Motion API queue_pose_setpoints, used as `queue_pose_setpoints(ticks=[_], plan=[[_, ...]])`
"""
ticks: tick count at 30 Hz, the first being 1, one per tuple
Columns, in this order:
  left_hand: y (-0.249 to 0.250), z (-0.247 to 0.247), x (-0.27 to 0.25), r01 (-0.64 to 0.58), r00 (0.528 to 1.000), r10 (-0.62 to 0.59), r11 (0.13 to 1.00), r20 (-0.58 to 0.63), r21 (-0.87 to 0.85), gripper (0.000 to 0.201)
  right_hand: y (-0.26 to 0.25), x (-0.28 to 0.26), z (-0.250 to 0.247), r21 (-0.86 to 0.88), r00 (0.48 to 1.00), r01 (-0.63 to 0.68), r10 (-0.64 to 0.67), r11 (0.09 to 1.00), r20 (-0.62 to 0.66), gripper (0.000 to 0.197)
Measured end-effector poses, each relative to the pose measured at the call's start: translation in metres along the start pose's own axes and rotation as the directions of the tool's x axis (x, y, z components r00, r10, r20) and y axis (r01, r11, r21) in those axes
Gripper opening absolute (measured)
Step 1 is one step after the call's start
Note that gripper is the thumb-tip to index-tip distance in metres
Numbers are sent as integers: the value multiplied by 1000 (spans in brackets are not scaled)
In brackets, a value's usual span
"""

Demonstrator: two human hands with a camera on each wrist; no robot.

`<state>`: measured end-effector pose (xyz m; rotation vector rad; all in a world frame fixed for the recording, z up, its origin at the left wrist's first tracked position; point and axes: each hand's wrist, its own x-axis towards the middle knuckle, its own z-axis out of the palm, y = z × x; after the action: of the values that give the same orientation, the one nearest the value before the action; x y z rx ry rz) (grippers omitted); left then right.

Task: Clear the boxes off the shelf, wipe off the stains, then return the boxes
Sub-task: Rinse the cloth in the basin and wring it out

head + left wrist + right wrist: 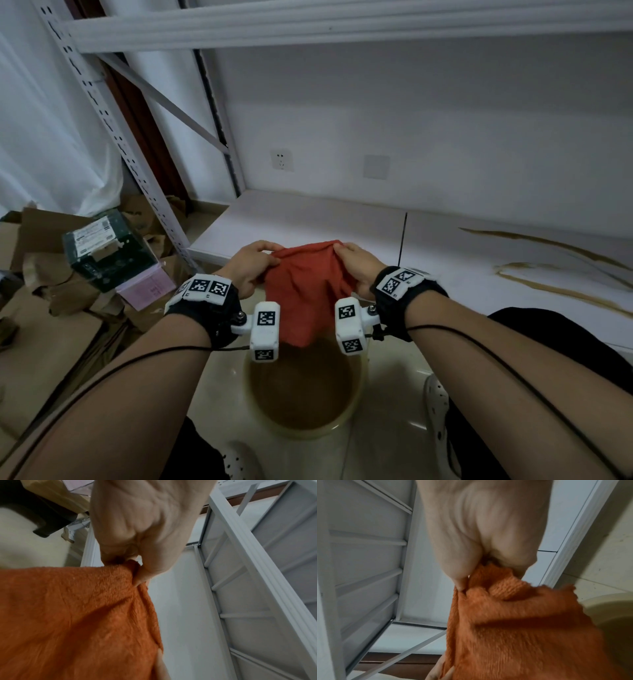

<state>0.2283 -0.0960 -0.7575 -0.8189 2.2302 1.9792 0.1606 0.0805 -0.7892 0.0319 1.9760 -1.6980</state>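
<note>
An orange-red cloth (306,284) hangs spread between both hands, above a yellow basin (352,411) of brown water on the floor. My left hand (251,265) pinches its upper left corner, and in the left wrist view the cloth (77,615) is caught between thumb and fingers (142,574). My right hand (356,265) grips the upper right corner; the right wrist view shows the cloth (513,628) bunched under the fingers (460,577). The white lower shelf (342,219) holds no boxes and carries brown stain streaks (555,260) on its right part.
A dark green box (106,250) with white labels, a pink box (147,286) and flattened brown cardboard (51,329) lie on the floor to the left. The perforated shelf upright (113,137) rises at the left. White shoes (438,411) stand beside the basin.
</note>
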Motion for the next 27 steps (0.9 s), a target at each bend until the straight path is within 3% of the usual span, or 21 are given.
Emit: queue_pose_setpoints(ticks=[2, 3, 5, 6, 7, 9, 10, 12, 14, 16, 20, 23, 27], plan=[[0, -2, 1, 17, 999, -18, 1000, -40, -19, 29, 1, -5, -3, -64, 969, -183, 191, 981, 158, 37], [-1, -2, 1, 28, 998, -29, 999, -48, -34, 29, 1, -10, -3, -168, 918, -254, 292, 953, 268, 47], [-4, -3, 3, 34, 998, -38, 997, -53, -72, 31, 4, -12, -5, -337, 842, -265, 387, 903, 376, 69], [-7, -4, 6, 28, 997, -34, 996, -67, -87, 31, 3, -12, -4, -312, 857, -250, 360, 917, 369, 69], [-9, -5, 7, 20, 996, -29, 995, -88, -96, 32, 2, -11, -2, -226, 895, -233, 300, 946, 330, 66], [-12, -6, 9, 9, 991, -23, 995, -132, -103, 31, 3, -6, -2, 5, 976, -180, 178, 984, 128, 75], [-12, -5, 10, 10, 988, -24, 996, -151, -93, 30, 4, -1, -3, 63, 987, -157, 154, 986, 48, 77], [-13, -4, 11, 17, 984, -28, 998, -174, -63, 26, 6, 2, -2, -17, 977, -206, 207, 978, 52, 74], [-12, -3, 11, 35, 983, -44, 998, -177, -56, 25, 11, 1, -2, -194, 930, -287, 321, 938, 177, 67], [-12, -2, 11, 62, 983, -70, 997, -172, -50, 20, 14, -2, -3, -236, 939, -221, 272, 946, 210, 54], [-15, -5, 13, 110, 985, -118, 992, -128, -69, 42, 11, -2, -6, -129, 999, -27, 30, 991, 21, 20], [-17, -6, 12, 120, 988, -129, 988, -88, -97, 48, 13, 2, -12, -72, 987, 24, -35, 997, -155, 35], [-20, -4, 10, 101, 995, -102, 994, -14, -51, 32, 20, -3, -25, -178, 978, 36, -71, 983, -198, 33]])
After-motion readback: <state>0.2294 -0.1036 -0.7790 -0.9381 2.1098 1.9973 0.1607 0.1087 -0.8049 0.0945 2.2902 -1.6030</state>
